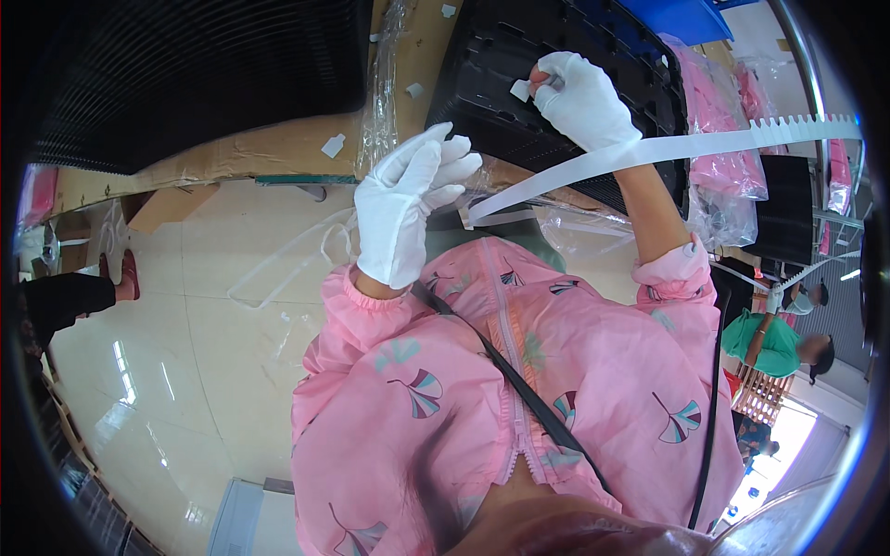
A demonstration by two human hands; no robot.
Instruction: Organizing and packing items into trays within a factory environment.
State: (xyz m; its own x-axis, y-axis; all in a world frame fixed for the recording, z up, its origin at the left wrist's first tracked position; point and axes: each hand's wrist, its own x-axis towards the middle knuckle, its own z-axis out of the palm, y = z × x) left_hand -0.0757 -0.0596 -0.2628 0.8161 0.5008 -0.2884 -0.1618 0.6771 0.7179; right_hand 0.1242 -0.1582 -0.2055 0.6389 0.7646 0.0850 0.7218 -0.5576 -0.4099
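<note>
My right hand, in a white glove with bare fingertips showing, pinches a small white tag above a black slotted plastic tray. A long white strip with a comb-like toothed end passes across my right wrist and reaches toward the right. Its other end comes down near my left hand. My left hand, also in a white glove, is raised beside the tray's near left corner. Its fingers are apart and bent slightly, with nothing visible in them.
Another black ribbed crate stands at the left on a cardboard-covered table. Small white scraps lie there beside crumpled clear plastic. Bagged pink items are at the right. A person in green is further right; another's legs show left.
</note>
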